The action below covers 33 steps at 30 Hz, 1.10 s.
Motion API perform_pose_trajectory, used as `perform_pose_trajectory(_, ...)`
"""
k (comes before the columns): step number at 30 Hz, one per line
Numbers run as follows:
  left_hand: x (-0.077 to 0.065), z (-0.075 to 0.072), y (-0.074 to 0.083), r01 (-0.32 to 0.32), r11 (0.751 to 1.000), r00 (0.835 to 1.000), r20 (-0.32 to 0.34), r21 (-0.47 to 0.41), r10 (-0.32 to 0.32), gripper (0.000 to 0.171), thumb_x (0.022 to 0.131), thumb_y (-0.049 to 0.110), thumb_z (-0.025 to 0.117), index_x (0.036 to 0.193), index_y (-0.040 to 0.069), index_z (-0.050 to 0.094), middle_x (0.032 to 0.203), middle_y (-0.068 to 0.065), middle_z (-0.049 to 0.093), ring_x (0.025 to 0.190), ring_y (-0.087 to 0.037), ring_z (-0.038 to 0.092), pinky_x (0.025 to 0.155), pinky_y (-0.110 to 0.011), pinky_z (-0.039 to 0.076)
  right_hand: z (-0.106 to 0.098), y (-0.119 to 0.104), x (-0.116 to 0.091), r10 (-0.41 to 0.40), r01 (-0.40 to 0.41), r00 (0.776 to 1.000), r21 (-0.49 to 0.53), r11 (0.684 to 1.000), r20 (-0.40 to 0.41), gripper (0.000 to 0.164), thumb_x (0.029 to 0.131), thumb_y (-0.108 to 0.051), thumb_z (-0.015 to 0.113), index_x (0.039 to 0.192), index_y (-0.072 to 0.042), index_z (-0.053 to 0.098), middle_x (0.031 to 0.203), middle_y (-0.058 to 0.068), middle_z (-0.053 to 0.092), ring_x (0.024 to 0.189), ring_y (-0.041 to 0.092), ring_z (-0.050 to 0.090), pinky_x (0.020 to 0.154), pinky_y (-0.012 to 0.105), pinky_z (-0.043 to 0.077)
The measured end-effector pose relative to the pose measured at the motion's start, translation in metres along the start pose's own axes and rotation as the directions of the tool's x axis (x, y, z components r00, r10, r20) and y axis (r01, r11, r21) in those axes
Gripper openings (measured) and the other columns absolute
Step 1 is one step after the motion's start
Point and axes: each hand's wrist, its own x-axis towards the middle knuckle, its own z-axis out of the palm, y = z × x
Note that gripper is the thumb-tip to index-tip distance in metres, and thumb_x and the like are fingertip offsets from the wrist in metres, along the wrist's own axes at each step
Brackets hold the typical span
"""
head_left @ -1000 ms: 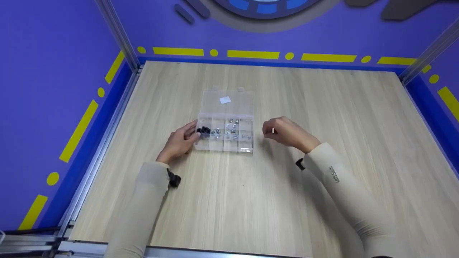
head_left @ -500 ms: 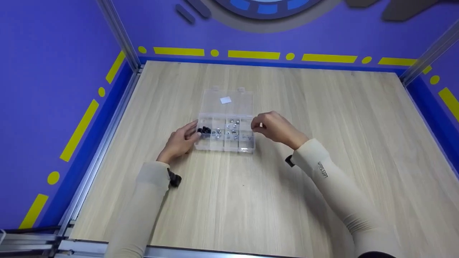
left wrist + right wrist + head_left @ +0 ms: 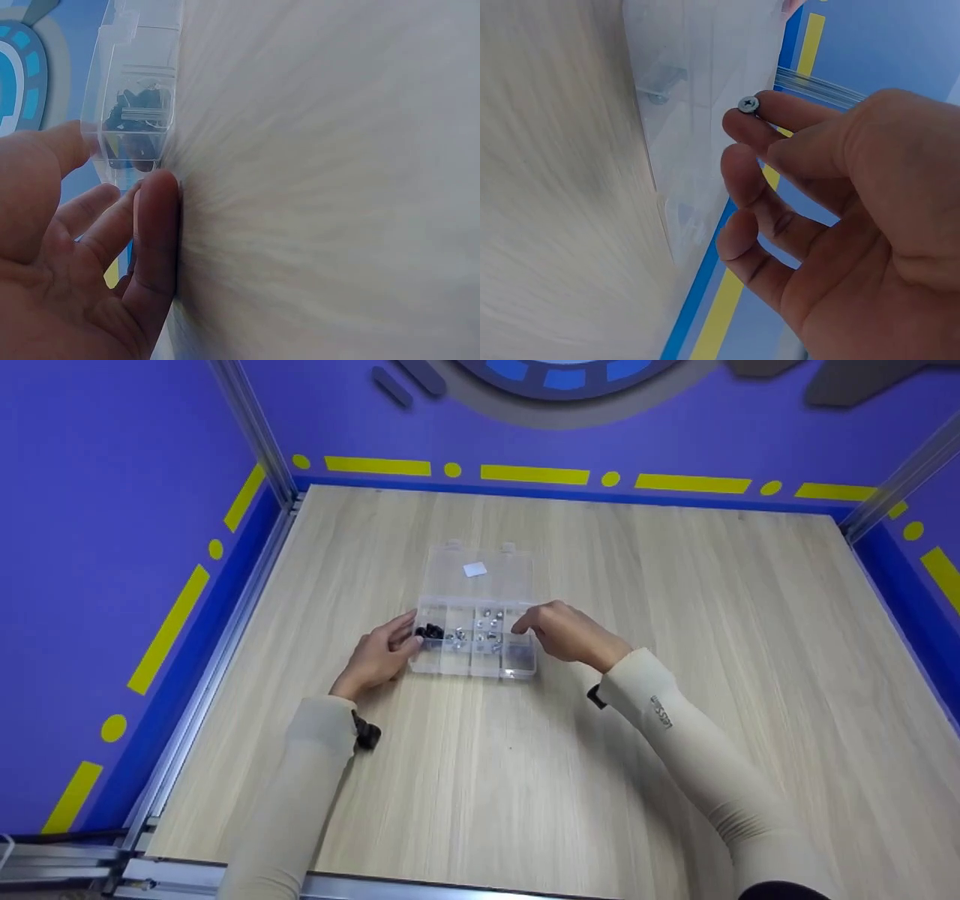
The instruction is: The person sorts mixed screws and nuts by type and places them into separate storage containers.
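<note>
A clear plastic compartment box (image 3: 456, 664) lies on the table with its lid (image 3: 450, 577) folded back. Black pieces (image 3: 430, 631) fill one left compartment; small silvery pieces (image 3: 459, 639) sit in the middle ones. My left hand (image 3: 377, 656) rests against the box's left side, thumb at the upper edge, fingers fairly straight and relaxed. Over the right-hand compartments is my right hand (image 3: 566, 634). In the right wrist view its thumb and index finger pinch a small cross-head screw (image 3: 748, 104), head showing and shank hidden. The other fingers are loosely curled.
The box stands on a wood-grain table (image 3: 465, 795). A white label (image 3: 475, 569) is on the lid. Blue panels with yellow marks (image 3: 534, 474) and metal frame posts (image 3: 259, 431) border the table at the back and sides.
My right hand has moved left from beside the box to over its right compartments, fingertips reaching in. The left hand has stayed at the box's left side.
</note>
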Motion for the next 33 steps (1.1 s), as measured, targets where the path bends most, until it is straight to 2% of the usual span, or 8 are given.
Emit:
perform_pose_trajectory(5, -0.001, -0.001, 0.000, -0.001, 1.000, 1.000, -0.003, 0.013, 0.001, 0.061, 0.105, 0.033, 0.060, 0.160, 0.018, 0.038, 0.154, -0.009, 0.050, 0.140, -0.026, 0.049, 0.117, -0.043, 0.035, 0.004, -0.001, 0.007, 0.009, -0.010, 0.999, 0.001, 1.000, 0.048, 0.041, 0.094, 0.018, 0.047, 0.114, 0.000, 0.078, 0.118, 0.014, 0.074, 0.114, 0.029, 0.069, 0.097, 0.044, 0.054)
perform_pose_trajectory(16, 0.000, -0.001, -0.001, 0.015, 1.000, 1.000, 0.005, -0.005, -0.015, 0.061, 0.105, 0.035, 0.059, 0.161, 0.021, 0.038, 0.155, -0.006, 0.049, 0.140, -0.025, 0.049, 0.118, -0.044, 0.034, 0.010, -0.003, 0.013, 0.091, -0.087, 0.986, -0.031, 0.996, 0.138, 0.042, 0.089, 0.020, 0.056, 0.115, -0.002, 0.078, 0.118, 0.014, 0.074, 0.114, 0.030, 0.069, 0.098, 0.045, 0.054)
perform_pose_trajectory(24, -0.002, -0.001, 0.001, -0.013, 1.000, 1.000, -0.005, 0.016, 0.013, 0.061, 0.106, 0.032, 0.060, 0.160, 0.017, 0.039, 0.154, -0.008, 0.050, 0.138, -0.026, 0.052, 0.115, -0.044, 0.038, 0.014, -0.003, 0.012, 0.080, -0.075, 0.988, -0.046, 0.996, 0.132, 0.031, 0.090, 0.015, 0.066, 0.112, -0.003, 0.080, 0.113, 0.012, 0.076, 0.103, 0.027, 0.071, 0.092, 0.044, 0.056)
perform_pose_trajectory(33, -0.001, -0.001, -0.001, 0.000, 1.000, 1.000, -0.007, -0.002, 0.000, 0.061, 0.105, 0.032, 0.061, 0.160, 0.018, 0.039, 0.154, -0.009, 0.050, 0.138, -0.026, 0.051, 0.115, -0.042, 0.038, 0.016, -0.002, 0.011, 0.081, -0.078, 0.988, -0.030, 0.996, 0.128, 0.037, 0.090, 0.018, 0.062, 0.114, -0.004, 0.079, 0.114, 0.011, 0.076, 0.104, 0.028, 0.071, 0.093, 0.044, 0.056)
